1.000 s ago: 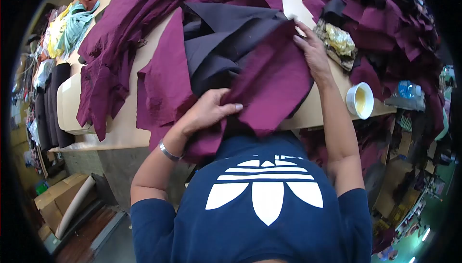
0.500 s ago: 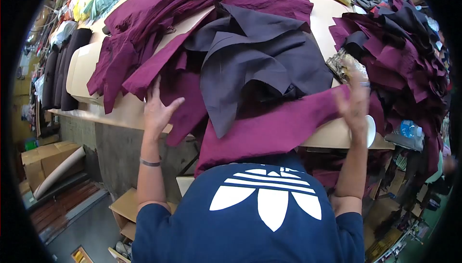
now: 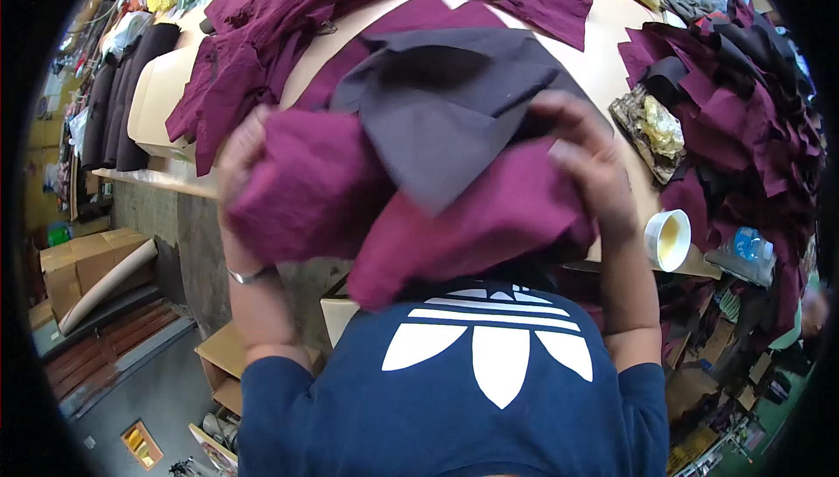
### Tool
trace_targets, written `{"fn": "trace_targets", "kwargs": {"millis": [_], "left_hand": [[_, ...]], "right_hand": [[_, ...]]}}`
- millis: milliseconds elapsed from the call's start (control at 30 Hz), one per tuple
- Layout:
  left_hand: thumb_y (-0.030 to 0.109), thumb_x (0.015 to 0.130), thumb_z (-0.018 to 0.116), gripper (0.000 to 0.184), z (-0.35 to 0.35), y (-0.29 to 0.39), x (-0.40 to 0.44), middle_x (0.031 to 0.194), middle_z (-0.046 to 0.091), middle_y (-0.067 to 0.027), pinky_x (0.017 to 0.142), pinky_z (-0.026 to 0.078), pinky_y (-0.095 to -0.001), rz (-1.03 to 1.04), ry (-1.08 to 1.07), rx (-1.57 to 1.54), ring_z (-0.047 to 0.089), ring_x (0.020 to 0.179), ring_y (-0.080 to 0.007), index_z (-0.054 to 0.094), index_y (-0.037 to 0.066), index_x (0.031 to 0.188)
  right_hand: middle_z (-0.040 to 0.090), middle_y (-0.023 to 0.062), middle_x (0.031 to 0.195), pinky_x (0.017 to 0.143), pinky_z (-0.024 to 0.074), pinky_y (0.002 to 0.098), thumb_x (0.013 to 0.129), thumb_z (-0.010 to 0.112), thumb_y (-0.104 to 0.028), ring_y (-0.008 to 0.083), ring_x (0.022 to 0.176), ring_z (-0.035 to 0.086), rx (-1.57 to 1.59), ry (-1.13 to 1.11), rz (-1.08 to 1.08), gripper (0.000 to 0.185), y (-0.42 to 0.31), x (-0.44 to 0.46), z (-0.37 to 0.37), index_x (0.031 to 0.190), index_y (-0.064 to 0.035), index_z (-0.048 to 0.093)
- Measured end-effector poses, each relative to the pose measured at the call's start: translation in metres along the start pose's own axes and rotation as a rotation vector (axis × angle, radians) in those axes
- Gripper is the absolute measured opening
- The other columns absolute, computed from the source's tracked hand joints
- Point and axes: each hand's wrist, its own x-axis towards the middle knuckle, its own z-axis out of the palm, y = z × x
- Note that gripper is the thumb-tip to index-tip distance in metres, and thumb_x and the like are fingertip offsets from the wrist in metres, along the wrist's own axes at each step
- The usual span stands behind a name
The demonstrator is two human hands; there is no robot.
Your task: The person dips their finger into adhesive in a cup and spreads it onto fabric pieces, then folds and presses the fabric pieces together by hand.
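Maroon cloth (image 3: 306,184) bunches up at the table's near edge, partly lifted and blurred by motion. My left hand (image 3: 243,149) grips its left side, some fingers hidden behind the folds. On the other side, my right hand (image 3: 592,158) curls over the right part of the maroon cloth, thumb toward me and fingers bent at the dark grey cloth's edge. That dark grey cloth (image 3: 454,97) lies over the middle of the maroon bundle, one pointed corner hanging toward my chest.
More maroon cloth (image 3: 262,40) spreads across the table's far side. A heaped pile of maroon and dark pieces (image 3: 734,119) stands at right, beside a rough rock-like lump (image 3: 651,132), a white cup (image 3: 668,239) and a plastic bottle (image 3: 750,243). Dark fabric rolls (image 3: 131,101) stand left.
Both hands have closed on the maroon cloth and gathered its sides upward and inward. The dark grey cloth has folded into a smaller heap, and the white cup now shows fully.
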Motion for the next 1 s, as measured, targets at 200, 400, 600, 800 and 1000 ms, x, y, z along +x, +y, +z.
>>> {"fn": "trace_targets", "kwargs": {"millis": [200,400,600,800,1000], "left_hand": [[0.019,0.091,0.051,0.034,0.035,-0.009,0.158,0.112,0.057,-0.0112,0.09,0.043,-0.0292,0.349,-0.1,0.665,0.055,0.102,-0.0201,0.051,0.0,0.119],[0.002,0.083,0.057,0.035,0.05,-0.019,0.12,0.118,0.055,-0.0117,0.095,0.041,-0.032,0.639,-0.127,0.995,0.054,0.108,-0.0224,0.051,0.001,0.117],[0.023,0.081,0.062,0.043,-0.013,-0.087,0.134,0.129,0.046,-0.0123,0.103,0.031,-0.0435,0.371,-0.333,1.687,0.041,0.123,-0.0281,0.051,0.007,0.12],[0.021,0.075,0.065,0.029,-0.06,-0.088,0.133,0.098,0.055,-0.0092,0.089,0.039,-0.0409,0.658,-0.275,1.738,0.054,0.096,-0.0277,0.055,0.008,0.099],[0.005,0.069,0.066,0.025,-0.016,0.013,0.1,0.077,0.055,-0.0094,0.065,0.045,-0.0372,0.747,-0.023,1.447,0.057,0.07,-0.0274,0.054,0.007,0.09]], "right_hand": [[0.062,0.0078,0.099,0.086,0.0436,0.0312,0.068,0.064,-0.004,0.0196,0.096,0.057,-0.83,0.434,0.036,0.042,0.069,0.041,-0.105,0.109,-0.0023,0.057],[0.058,0.0121,0.107,0.085,0.0445,0.0284,0.085,0.049,-0.001,0.0165,0.096,0.056,-0.325,0.816,-0.193,0.036,0.035,0.013,-0.102,0.121,-0.005,0.046],[0.053,0.0133,0.121,0.096,0.0394,0.0389,0.068,0.065,-0.006,0.0354,0.111,0.049,-1.212,0.021,-0.036,0.068,0.05,0.024,-0.057,0.13,-0.0097,0.039],[0.051,0.0202,0.122,0.091,0.042,0.0451,0.063,0.055,0.002,0.0403,0.104,0.051,-1.215,-0.113,0.126,0.079,0.055,0.039,-0.051,0.137,-0.014,0.032],[0.055,0.0174,0.117,0.091,0.0441,0.04,0.062,0.049,0.011,0.0349,0.102,0.056,-1.182,0.161,-0.153,0.077,-0.046,0.051,-0.035,0.134,-0.0112,0.037]]}}
